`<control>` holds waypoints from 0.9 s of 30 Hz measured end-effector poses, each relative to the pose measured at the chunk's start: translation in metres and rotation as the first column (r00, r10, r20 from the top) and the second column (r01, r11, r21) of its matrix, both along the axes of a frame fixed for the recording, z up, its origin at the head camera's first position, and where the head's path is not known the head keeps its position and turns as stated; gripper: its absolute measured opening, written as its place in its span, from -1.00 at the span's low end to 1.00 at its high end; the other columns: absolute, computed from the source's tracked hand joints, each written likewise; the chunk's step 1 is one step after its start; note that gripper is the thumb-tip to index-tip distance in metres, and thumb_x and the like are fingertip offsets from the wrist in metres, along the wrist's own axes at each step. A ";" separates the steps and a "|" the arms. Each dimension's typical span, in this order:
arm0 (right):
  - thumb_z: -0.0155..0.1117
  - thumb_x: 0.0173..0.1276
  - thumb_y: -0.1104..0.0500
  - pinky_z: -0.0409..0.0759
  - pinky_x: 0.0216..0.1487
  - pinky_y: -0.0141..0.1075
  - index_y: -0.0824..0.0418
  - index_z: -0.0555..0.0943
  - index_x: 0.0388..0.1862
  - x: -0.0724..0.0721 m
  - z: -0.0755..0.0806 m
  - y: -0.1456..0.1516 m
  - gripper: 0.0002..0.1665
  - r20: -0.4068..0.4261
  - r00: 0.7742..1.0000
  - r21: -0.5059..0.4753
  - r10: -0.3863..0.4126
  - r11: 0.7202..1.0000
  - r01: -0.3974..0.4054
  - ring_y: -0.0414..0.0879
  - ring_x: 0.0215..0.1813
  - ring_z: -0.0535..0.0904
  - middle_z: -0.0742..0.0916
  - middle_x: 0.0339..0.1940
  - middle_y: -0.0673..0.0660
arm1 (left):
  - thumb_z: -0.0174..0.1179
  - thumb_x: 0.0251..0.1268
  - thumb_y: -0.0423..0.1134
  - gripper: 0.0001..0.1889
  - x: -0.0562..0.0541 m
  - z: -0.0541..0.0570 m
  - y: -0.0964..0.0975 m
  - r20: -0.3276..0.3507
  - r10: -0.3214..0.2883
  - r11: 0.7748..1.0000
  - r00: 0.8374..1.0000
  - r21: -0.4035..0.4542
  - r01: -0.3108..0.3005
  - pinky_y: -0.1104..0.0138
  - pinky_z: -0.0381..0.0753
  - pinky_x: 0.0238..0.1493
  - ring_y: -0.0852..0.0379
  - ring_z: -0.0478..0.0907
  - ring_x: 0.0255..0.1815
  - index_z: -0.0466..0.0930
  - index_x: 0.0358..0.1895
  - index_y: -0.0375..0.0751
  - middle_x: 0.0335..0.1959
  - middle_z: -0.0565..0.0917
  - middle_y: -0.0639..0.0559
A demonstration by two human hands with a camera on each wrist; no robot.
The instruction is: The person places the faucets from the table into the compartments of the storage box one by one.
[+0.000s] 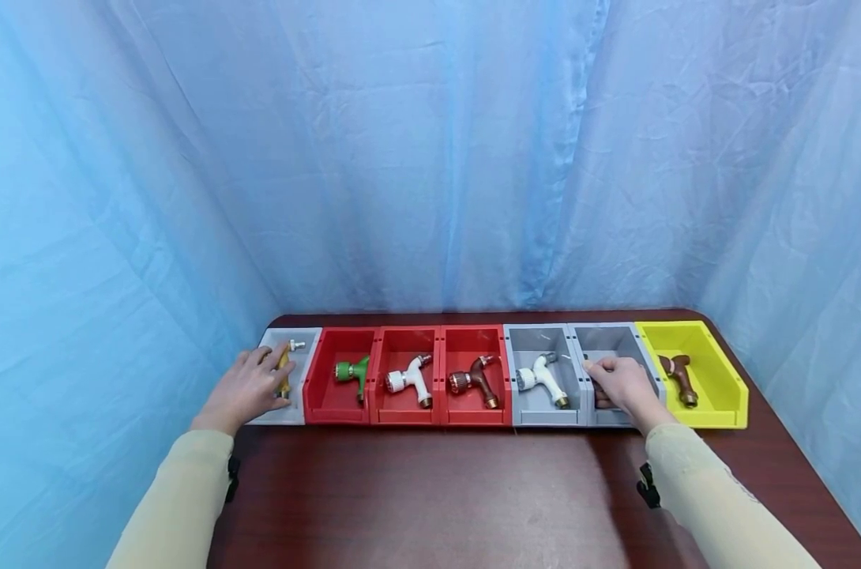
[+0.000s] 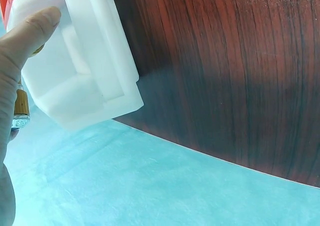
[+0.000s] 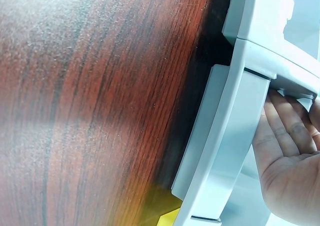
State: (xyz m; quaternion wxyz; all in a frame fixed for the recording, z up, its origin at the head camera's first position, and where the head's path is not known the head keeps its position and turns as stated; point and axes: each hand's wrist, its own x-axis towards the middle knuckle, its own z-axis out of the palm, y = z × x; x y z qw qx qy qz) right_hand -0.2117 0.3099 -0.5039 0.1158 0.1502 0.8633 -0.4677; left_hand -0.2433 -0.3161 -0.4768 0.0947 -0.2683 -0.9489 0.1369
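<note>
In the head view my left hand [image 1: 249, 387] is over the whitish bin [image 1: 304, 379] at the left end, its fingers and thumb around a yellow tap [image 1: 284, 379] with a silvery end. The left wrist view shows part of this yellow tap [image 2: 21, 103] beside the hand, behind the thumb. My right hand [image 1: 622, 383] reaches into the right grey bin [image 1: 633, 336], thumb and fingers close together at its left wall. In the right wrist view the fingertips of this hand [image 3: 295, 161] are partly hidden by the bin wall; whatever they hold cannot be made out.
Between the hands, a green tap [image 1: 359, 375], a white tap [image 1: 412, 381] and a brown tap [image 1: 480, 383] lie in red bins. Another white tap [image 1: 544, 381] lies in a grey bin. A yellow bin [image 1: 718, 387] holds a brown tap [image 1: 682, 381]. Blue curtains [image 1: 430, 158] surround the table [image 1: 445, 490].
</note>
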 end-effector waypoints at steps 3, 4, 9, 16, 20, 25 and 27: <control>0.06 0.62 -0.14 0.76 -0.20 -0.17 0.30 0.60 -0.06 0.000 0.000 0.000 -0.50 -0.002 1.000 0.000 0.004 1.000 -0.004 -0.03 -0.32 0.60 0.59 -0.40 0.12 | 0.67 -0.19 0.09 -0.07 -0.001 0.000 0.000 0.017 0.007 1.000 1.000 -0.008 -0.007 -0.19 0.55 0.24 -0.32 0.39 0.34 0.55 0.37 -0.14 0.46 0.39 -0.31; 0.06 0.62 -0.14 0.76 -0.20 -0.17 0.30 0.61 -0.06 0.000 0.000 0.000 -0.50 -0.002 1.000 0.000 0.003 1.000 -0.003 -0.03 -0.32 0.60 0.59 -0.41 0.12 | 0.68 -0.20 0.09 -0.06 -0.001 0.000 0.000 0.025 0.010 1.000 1.000 -0.006 -0.010 -0.19 0.55 0.24 -0.32 0.38 0.35 0.55 0.38 -0.14 0.47 0.39 -0.31; 0.06 0.62 -0.13 0.76 -0.21 -0.18 0.29 0.61 -0.07 -0.001 -0.001 -0.002 -0.52 -0.010 1.000 0.003 0.007 1.000 -0.007 -0.03 -0.33 0.60 0.58 -0.42 0.11 | 0.69 -0.23 0.07 -0.04 0.001 0.000 -0.002 0.048 -0.004 0.999 0.999 0.040 0.002 -0.18 0.56 0.25 -0.30 0.39 0.36 0.55 0.39 -0.14 0.47 0.41 -0.28; 0.06 0.61 -0.14 0.76 -0.21 -0.18 0.30 0.62 -0.06 -0.001 -0.002 -0.003 -0.50 -0.012 1.000 0.009 0.011 1.000 -0.011 -0.04 -0.32 0.60 0.59 -0.41 0.11 | 0.68 -0.17 -0.04 -0.07 0.010 -0.001 -0.008 0.114 0.005 0.985 0.993 0.168 -0.024 -0.19 0.57 0.23 -0.37 0.32 0.45 0.52 0.40 -0.17 0.46 0.41 -0.31; 0.06 0.61 -0.15 0.76 -0.21 -0.18 0.31 0.61 0.03 -0.001 -0.002 -0.002 -0.47 -0.003 1.000 0.007 0.009 1.000 -0.009 -0.03 -0.29 0.63 0.62 -0.36 0.13 | 0.60 0.01 -0.05 -0.16 0.012 0.000 -0.010 0.154 0.059 0.976 0.986 0.199 -0.090 -0.22 0.49 0.30 -0.40 0.24 0.49 0.49 0.42 -0.20 0.49 0.37 -0.33; 0.04 0.62 -0.16 0.75 -0.20 -0.18 0.33 0.59 0.13 -0.002 -0.002 -0.001 -0.43 0.016 1.000 0.022 0.010 1.000 -0.010 -0.02 -0.23 0.65 0.64 -0.21 0.17 | 0.41 0.26 -0.01 -0.24 0.012 0.003 -0.006 0.215 0.136 0.954 0.967 0.235 -0.187 -0.27 0.31 0.42 -0.40 0.15 0.53 0.41 0.48 -0.22 0.52 0.31 -0.34; 0.04 0.62 -0.16 0.75 -0.19 -0.19 0.34 0.58 0.16 -0.005 -0.003 -0.001 -0.41 0.027 0.999 0.021 0.026 0.999 -0.026 -0.03 -0.21 0.66 0.65 -0.14 0.20 | 0.34 0.33 0.01 -0.26 0.012 0.005 -0.004 0.240 0.167 0.940 0.956 0.255 -0.228 -0.28 0.27 0.44 -0.42 0.13 0.54 0.37 0.50 -0.22 0.53 0.29 -0.34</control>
